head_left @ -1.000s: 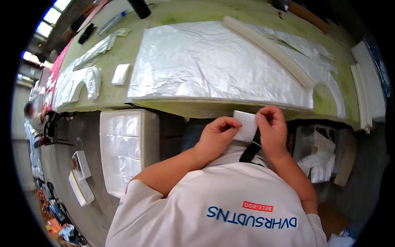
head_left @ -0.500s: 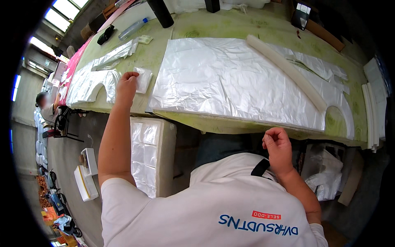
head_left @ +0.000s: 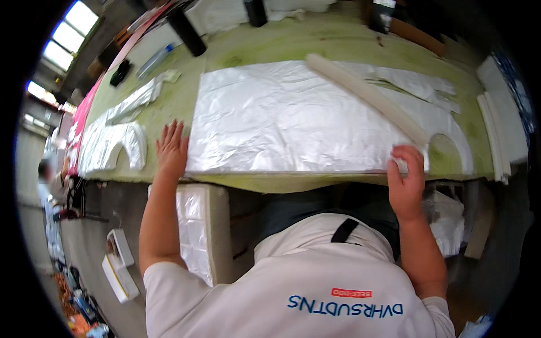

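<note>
A stack of shiny white plastic T-shirt bags (head_left: 276, 118) lies flat on the green-covered table (head_left: 242, 48), its handle cutouts at the right. My left hand (head_left: 172, 149) rests palm down beside the stack's left edge, fingers spread, holding nothing I can see. At the front edge, near the right-hand cutout, my right hand (head_left: 407, 180) has its fingers bent and its thumb apart, touching or just over the plastic. A long pale bar (head_left: 366, 98) lies diagonally across the bags, its near end just beyond my right hand.
More white bags (head_left: 121, 138) lie at the left. At the back are a plastic bottle (head_left: 155, 61), a dark object (head_left: 120, 73) and black cylinders (head_left: 186, 31). A wrapped block (head_left: 194, 231) stands below the table edge. Another person (head_left: 53, 186) sits far left.
My left hand has come down and opened flat by the stack; the small folded packet there no longer shows. My right hand has risen from below the table edge to the bags.
</note>
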A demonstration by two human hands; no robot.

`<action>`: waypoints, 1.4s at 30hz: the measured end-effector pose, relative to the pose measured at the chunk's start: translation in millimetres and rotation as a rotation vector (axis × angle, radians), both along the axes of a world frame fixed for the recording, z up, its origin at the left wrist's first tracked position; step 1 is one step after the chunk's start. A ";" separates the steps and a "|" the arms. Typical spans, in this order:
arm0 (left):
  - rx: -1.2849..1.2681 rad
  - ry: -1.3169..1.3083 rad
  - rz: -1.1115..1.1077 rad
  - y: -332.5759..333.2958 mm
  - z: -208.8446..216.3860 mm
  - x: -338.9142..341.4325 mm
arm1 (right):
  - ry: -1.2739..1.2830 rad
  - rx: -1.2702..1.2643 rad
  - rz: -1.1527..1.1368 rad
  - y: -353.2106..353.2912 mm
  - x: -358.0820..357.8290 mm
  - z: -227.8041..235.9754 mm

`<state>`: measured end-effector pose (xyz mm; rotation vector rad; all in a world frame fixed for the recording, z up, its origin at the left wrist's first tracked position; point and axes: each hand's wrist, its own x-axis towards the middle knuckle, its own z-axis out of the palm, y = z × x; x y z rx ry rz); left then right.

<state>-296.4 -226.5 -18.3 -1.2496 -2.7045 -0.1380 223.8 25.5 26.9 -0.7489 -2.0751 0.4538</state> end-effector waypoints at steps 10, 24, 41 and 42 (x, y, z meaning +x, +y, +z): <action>0.101 0.038 -0.023 0.4 12.0 -1.8 | -0.559 -0.140 -0.233 74.7 36.5 20.5; 0.343 -0.481 -1.020 181.5 81.2 296.9 | 0.005 -0.878 0.105 -44.5 21.7 -4.7; -0.223 -0.527 -1.026 311.1 63.4 411.6 | 0.429 -1.069 0.040 -51.2 76.6 -35.1; -0.250 -0.549 -1.005 313.7 65.8 412.2 | 0.448 -1.087 0.024 -50.4 78.4 -36.6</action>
